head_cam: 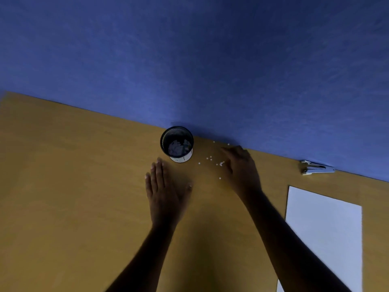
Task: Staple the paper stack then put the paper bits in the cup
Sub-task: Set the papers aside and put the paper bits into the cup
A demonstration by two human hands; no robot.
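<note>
A person's two bare arms reach over a tan desk (63, 186) set against a blue wall (189, 49). The left hand (166, 192) lies flat, fingers spread wide, just in front of a dark cup (177, 144) holding crumpled paper. The right hand (242, 167) rests palm down beside small white paper bits (221, 163) scattered right of the cup; whether its fingers pinch anything cannot be told. A white paper stack (324, 232) lies at far right, a stapler (316, 167) behind it by the wall.
</note>
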